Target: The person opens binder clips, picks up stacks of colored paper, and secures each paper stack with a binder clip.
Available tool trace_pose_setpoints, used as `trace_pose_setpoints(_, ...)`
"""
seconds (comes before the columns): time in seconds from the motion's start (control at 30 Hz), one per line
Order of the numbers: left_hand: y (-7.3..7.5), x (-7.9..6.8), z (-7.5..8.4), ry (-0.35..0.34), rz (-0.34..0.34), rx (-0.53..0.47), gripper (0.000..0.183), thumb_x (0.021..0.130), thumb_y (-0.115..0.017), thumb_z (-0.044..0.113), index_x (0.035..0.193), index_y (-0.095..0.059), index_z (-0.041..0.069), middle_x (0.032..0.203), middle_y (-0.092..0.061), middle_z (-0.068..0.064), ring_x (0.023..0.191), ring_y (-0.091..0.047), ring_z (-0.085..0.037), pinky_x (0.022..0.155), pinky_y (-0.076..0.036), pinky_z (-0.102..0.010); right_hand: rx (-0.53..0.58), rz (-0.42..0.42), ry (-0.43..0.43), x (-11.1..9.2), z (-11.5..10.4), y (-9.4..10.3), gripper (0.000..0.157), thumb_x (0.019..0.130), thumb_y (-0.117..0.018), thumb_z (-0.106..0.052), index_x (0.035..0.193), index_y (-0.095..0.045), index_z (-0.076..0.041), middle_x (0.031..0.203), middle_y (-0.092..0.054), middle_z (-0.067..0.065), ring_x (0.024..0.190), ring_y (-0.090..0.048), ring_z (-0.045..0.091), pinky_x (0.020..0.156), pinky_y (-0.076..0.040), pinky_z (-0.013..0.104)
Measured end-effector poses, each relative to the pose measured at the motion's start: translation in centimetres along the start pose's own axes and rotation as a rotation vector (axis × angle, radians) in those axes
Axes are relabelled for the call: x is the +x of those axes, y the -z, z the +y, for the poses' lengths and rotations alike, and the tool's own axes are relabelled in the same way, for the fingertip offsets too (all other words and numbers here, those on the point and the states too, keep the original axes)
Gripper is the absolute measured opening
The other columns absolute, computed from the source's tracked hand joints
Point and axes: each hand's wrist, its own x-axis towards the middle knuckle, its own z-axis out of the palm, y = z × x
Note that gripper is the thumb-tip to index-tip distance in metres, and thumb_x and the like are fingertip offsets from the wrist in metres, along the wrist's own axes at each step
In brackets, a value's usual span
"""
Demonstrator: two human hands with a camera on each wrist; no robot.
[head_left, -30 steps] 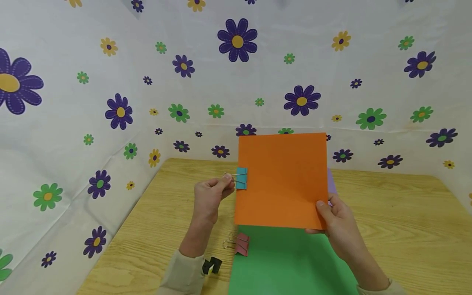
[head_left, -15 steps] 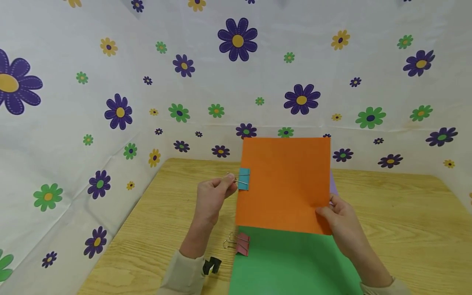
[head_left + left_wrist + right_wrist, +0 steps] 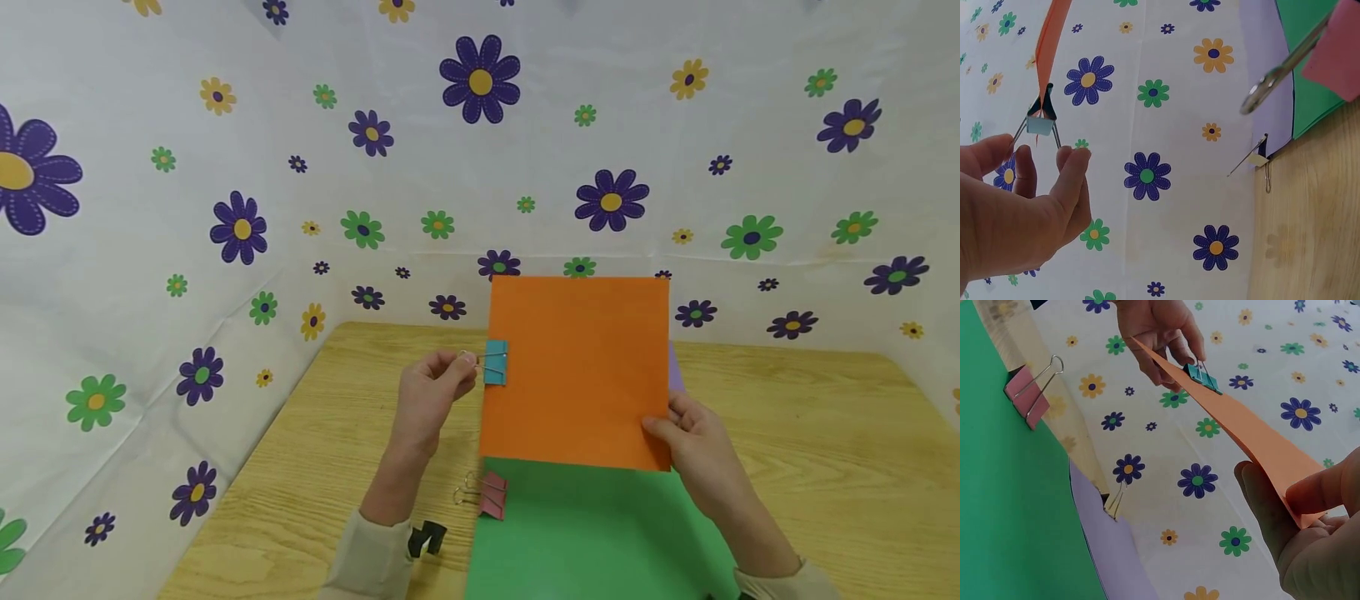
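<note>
An orange sheet of paper (image 3: 577,375) is held raised, facing the head camera. A light blue binder clip (image 3: 495,363) sits on its left edge. My left hand (image 3: 431,400) pinches the clip's wire handles between thumb and fingers; the left wrist view shows the handles (image 3: 1057,135) spread at an angle, with the sheet's edge in the clip. My right hand (image 3: 701,458) pinches the sheet near its lower right corner, thumb in front and fingers behind. Below the orange sheet lies a green sheet (image 3: 592,542) with a pink binder clip (image 3: 492,497) on its left edge.
A lavender sheet (image 3: 1110,540) lies beyond the green one, with another binder clip (image 3: 1261,153) on its edge. A small black object (image 3: 427,539) is beside my left sleeve. The wooden table (image 3: 825,467) meets a flower-printed cloth (image 3: 420,167) behind.
The orange sheet has shifted slightly right with the clip and both hands. My right thumb has moved a little lower on it. Both hands keep their hold.
</note>
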Motion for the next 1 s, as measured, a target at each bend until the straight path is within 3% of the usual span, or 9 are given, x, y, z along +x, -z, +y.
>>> trace_pose_setpoints(0.13, 0.1, 0.0, 0.2, 0.006, -0.019, 0.035, 0.015, 0.097, -0.063, 0.009, 0.092, -0.063, -0.005, 0.093, -0.067, -0.012, 0.081, -0.066, -0.013, 0.085, -0.058, -0.032, 0.01, 0.001, -0.024, 0.1, 0.0, 0.1, 0.049, 0.106, -0.042, -0.011, 0.15, -0.03, 0.008, 0.142, -0.046, 0.026, 0.099, -0.064, 0.006, 0.084, -0.056, 0.026)
trace_pose_setpoints(0.23, 0.0, 0.0, 0.2, 0.002, -0.032, 0.045, 0.016, 0.097, -0.061, 0.008, 0.092, -0.063, -0.007, 0.099, -0.066, -0.017, 0.083, -0.066, -0.014, 0.085, -0.058, -0.032, 0.016, 0.019, -0.036, 0.2, 0.0, 0.2, 0.048, 0.107, -0.043, -0.015, 0.149, -0.033, 0.008, 0.138, -0.049, 0.023, 0.097, -0.065, 0.009, 0.083, -0.056, 0.027)
trace_pose_setpoints(0.37, 0.0, -0.1, 0.0, -0.028, -0.048, 0.065, 0.019, 0.098, -0.06, 0.008, 0.089, -0.065, -0.008, 0.093, -0.066, -0.015, 0.085, -0.066, -0.016, 0.085, -0.058, -0.034, 0.021, 0.029, -0.043, 0.3, 0.0, 0.4, 0.048, 0.106, -0.045, -0.015, 0.147, -0.035, 0.008, 0.132, -0.056, 0.017, 0.097, -0.065, 0.008, 0.083, -0.056, 0.027)
trace_pose_setpoints(0.63, -0.4, -0.5, 0.4, -0.094, -0.085, 0.162, 0.024, 0.1, -0.058, 0.012, 0.094, -0.068, -0.009, 0.09, -0.066, -0.015, 0.087, -0.065, -0.02, 0.09, -0.056, -0.039, -0.016, 0.077, -0.022, 0.2, 0.1, 0.7, 0.052, 0.106, -0.049, -0.031, 0.137, -0.046, 0.01, 0.104, -0.067, -0.001, 0.088, -0.066, 0.01, 0.078, -0.057, 0.026)
trace_pose_setpoints(0.9, -0.2, -0.6, 0.6, -0.068, -0.117, 0.173, 0.031, 0.105, -0.052, 0.017, 0.097, -0.065, -0.01, 0.107, -0.067, -0.021, 0.103, -0.065, -0.03, 0.093, -0.055, -0.041, 0.058, 0.077, 0.035, -0.1, 0.4, 1.1, 0.046, 0.105, -0.05, -0.027, 0.124, -0.054, 0.015, 0.096, -0.066, -0.002, 0.082, -0.065, 0.012, 0.073, -0.058, 0.027)
trace_pose_setpoints(1.0, 0.1, -0.5, 0.6, -0.065, -0.118, 0.18, 0.028, 0.103, -0.054, 0.016, 0.095, -0.066, -0.008, 0.102, -0.067, -0.016, 0.102, -0.065, -0.028, 0.093, -0.055, -0.04, 0.045, 0.067, 0.052, 0.0, 0.5, 1.1, 0.048, 0.105, -0.049, -0.026, 0.128, -0.052, 0.017, 0.095, -0.066, -0.003, 0.08, -0.065, 0.012, 0.073, -0.058, 0.027)
